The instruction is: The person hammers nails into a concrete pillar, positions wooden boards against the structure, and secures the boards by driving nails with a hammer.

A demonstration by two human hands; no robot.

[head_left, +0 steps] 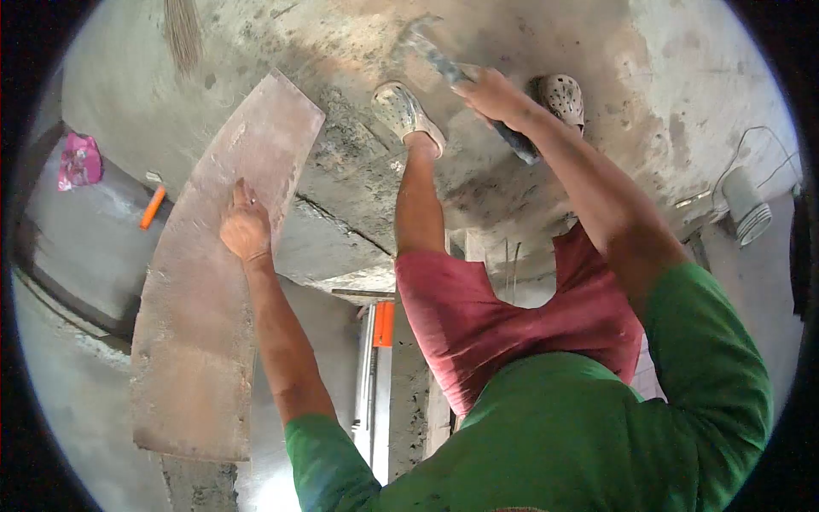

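Note:
My right hand (497, 96) is closed round the handle of a hammer (444, 66), held over the concrete floor between and above my two clogs. The hammer's head is smeared by motion. On the left, my left hand (246, 226) rests on a long, dusty wooden board (196, 341), near its upper half. One or two of its fingers point up the board and the others look curled; something small, too small to name, shows at the fingertips.
Broom bristles (182, 34) hang at the top left. A pink bag (80, 160) and an orange object (153, 207) lie at the far left. At the right stands a grey bucket-like container (745, 205) with a wire. A clog (408, 113) is on my foot.

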